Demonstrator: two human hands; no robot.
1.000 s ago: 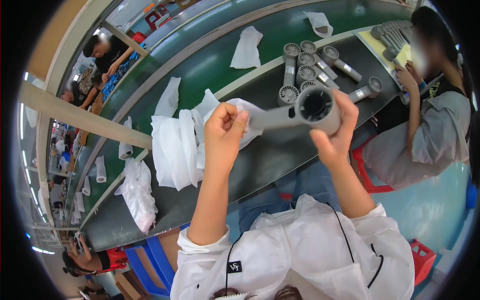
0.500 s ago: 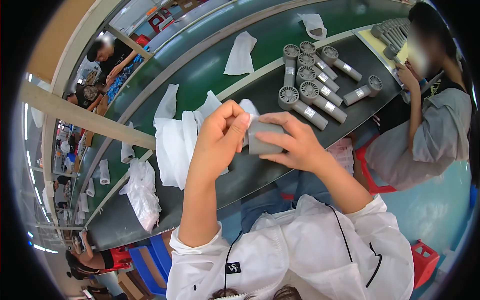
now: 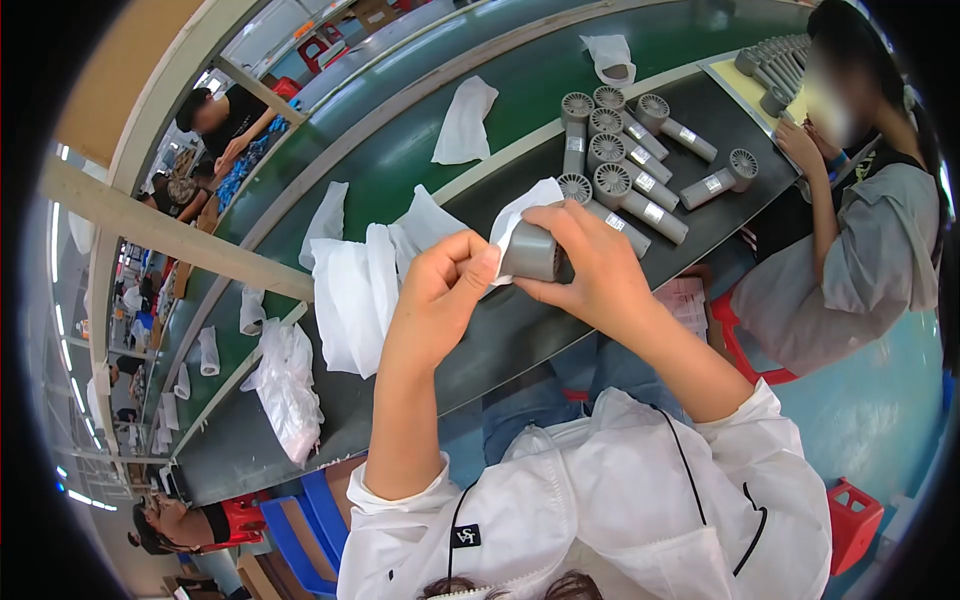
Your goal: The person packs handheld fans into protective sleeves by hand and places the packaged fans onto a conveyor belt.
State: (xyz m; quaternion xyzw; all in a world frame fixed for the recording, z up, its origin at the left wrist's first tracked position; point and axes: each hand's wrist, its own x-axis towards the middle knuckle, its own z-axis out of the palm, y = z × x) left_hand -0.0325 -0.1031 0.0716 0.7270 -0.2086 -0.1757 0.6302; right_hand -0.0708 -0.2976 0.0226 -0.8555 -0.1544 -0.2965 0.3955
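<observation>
One grey fan (image 3: 532,254) fills our half-curled right hand (image 3: 600,262); at the fan's left, our left hand (image 3: 436,297) pinches the white sleeve (image 3: 515,212); its long axis we cannot tell.

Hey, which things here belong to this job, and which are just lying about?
Likely the job:
- gray fan in right hand
- white sleeve in left hand
- stacked white sleeves
- other gray fans

Probably just lying about:
- red stool
- blue plastic frame

Left hand (image 3: 440,300) pinches, just beside the curled right hand (image 3: 592,262).
</observation>
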